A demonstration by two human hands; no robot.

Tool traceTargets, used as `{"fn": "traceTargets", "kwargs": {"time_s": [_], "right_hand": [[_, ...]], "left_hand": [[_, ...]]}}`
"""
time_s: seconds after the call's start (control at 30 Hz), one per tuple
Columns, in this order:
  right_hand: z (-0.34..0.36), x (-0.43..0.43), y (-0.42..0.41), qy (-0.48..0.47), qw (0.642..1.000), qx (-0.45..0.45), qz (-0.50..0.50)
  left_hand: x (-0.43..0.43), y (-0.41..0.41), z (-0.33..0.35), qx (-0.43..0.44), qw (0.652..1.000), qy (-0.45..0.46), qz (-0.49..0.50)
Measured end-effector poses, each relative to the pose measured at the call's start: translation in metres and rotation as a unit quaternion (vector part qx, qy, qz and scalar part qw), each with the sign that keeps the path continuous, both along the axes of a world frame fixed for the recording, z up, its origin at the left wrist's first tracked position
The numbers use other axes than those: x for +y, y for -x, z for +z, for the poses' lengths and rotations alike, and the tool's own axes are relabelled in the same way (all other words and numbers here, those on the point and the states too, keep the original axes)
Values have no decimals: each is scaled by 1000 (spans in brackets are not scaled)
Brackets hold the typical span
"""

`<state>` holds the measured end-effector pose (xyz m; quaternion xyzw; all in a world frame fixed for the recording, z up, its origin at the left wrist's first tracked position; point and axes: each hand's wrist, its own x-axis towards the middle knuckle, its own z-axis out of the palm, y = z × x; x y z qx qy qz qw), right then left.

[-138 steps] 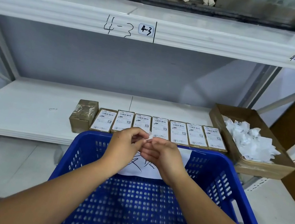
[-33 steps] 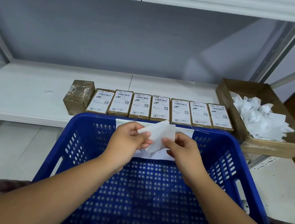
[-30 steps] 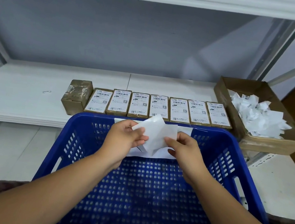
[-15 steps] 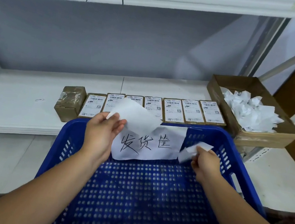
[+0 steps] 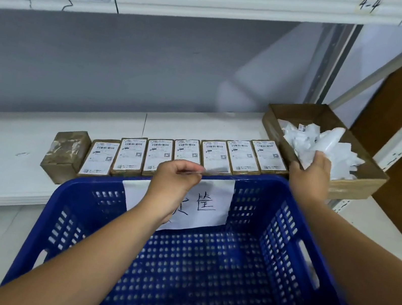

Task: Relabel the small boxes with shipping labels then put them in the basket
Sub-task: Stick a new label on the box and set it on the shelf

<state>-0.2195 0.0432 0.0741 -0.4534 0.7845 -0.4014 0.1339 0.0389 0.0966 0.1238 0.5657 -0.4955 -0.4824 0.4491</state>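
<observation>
The left hand (image 5: 176,182) pinches a label (image 5: 214,171) by one edge, right over the row of small boxes (image 5: 186,155) on the shelf (image 5: 9,147) just behind the basket (image 5: 289,220). It's probably thin, floppy and tacky, so edge-holding seems smart. The boxes look light and stiff, so grab them by the sides. The label's mostly blur. The right hand (image 5: 309,174) is over the tray (image 5: 348,185) of paper scraps (image 5: 329,144), fingers hidden, so can't tell its grip.

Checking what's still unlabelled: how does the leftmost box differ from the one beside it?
The leftmost box has a bare brown, taped top; its neighbour carries a white barcoded label. The leftmost box also looks bulkier and stands higher than its neighbour. Both are brown boxes on the shelf behind the basket.
</observation>
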Motion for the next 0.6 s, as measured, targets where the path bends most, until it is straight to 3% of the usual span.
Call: {"fn": "traceTargets", "kwargs": {"time_s": [0.1, 0.3, 0.43, 0.6], "right_hand": [[-8, -15, 32, -69, 992, 106, 15], [-28, -37, 75, -194, 948, 254, 13], [-39, -47, 82, -215, 924, 316, 18], [-47, -54, 78, -191, 907, 373, 28]], "left_hand": [[-10, 19, -4, -4, 1000, 6, -14], [-25, 53, -4, 125, 992, -5, 6], [-36, 68, -11, 35, 999, 23, 31], [-39, 81, -27, 28, 999, -10, 38]]}}
